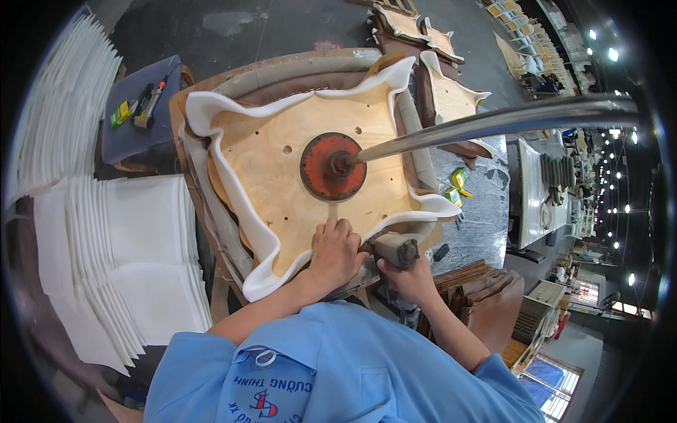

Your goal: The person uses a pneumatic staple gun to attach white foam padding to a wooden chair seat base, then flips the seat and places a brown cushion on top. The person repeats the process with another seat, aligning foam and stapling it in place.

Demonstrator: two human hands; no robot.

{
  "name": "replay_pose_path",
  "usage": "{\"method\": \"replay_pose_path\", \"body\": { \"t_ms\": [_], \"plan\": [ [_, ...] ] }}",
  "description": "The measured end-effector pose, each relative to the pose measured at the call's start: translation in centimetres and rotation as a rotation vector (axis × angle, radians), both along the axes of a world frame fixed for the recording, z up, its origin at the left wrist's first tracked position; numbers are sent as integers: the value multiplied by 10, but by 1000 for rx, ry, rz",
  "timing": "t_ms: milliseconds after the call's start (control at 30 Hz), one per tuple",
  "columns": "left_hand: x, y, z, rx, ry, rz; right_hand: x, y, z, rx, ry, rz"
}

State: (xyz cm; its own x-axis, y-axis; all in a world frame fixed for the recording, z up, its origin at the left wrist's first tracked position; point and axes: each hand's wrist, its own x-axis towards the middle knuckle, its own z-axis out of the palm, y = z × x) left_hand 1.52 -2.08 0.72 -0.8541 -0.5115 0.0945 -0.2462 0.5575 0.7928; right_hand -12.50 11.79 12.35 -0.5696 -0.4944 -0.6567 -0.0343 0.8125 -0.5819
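Observation:
A pale plywood seat panel (271,173) lies in front of me, with white foam (255,243) standing up in waves around its edge. A round red press pad (317,169) on a curved metal arm (451,130) rests on the panel's middle. My left hand (336,252) is at the near edge, its fingers curled over the foam there; what lies under the fingertips is hidden. Just right of it, my right hand (415,276) grips a grey staple gun (396,250), whose nose points toward the panel's near edge by my left hand.
Stacks of white foam sheets (134,247) stand on the left, beside a blue padded stool (134,144) bearing tools. Right are a plastic-covered table (486,211) with small green-yellow boxes (458,176) and a pile of brown covers (493,299). More seat panels (451,95) lie beyond.

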Motion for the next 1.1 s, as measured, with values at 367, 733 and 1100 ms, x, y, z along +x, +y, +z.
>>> {"method": "replay_pose_path", "body": {
  "t_ms": [367, 733, 1100],
  "plan": [
    [-10, 14, -21, 48, 61, 85, 11, 16, 0, -75, -109, -116],
    [-6, 15, -20, 51, 51, 79, 13, -8, -5, -13, -27, -67],
    [2, -6, -12, 0, 24, -3, 11, 12, 0, -62, -81, -99]
  ]
}}
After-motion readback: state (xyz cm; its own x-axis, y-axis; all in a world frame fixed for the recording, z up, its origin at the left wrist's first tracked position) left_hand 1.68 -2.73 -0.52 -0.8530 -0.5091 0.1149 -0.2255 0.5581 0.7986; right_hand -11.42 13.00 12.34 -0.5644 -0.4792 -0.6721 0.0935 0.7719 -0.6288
